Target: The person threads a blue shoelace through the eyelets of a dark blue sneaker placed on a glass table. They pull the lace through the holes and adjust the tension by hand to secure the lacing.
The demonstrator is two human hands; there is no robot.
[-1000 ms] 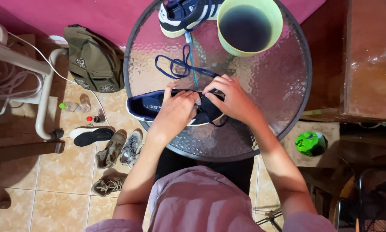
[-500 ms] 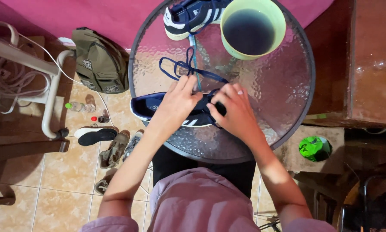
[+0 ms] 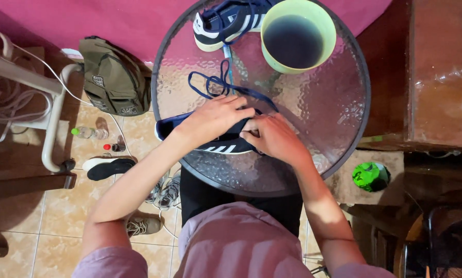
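Navy sneaker (image 3: pixel 215 146) lies on its side on the round glass table (image 3: pixel 339 103), near the edge closest to the person. Long axis runs approx left-right, one end poking out past the left wrist; can't tell toe from heel w/ hands covering it. Left hand (image 3: pixel 215 119) curled over the upper, gripping it. Right hand (image 3: pixel 274 138) pinching at the sneaker's middle, fingers bent. Loose blue lace (image 3: pixel 215 85) trails toward the 2nd sneaker (image 3: pixel 225 23) & green basin (image 3: pixel 298 36).
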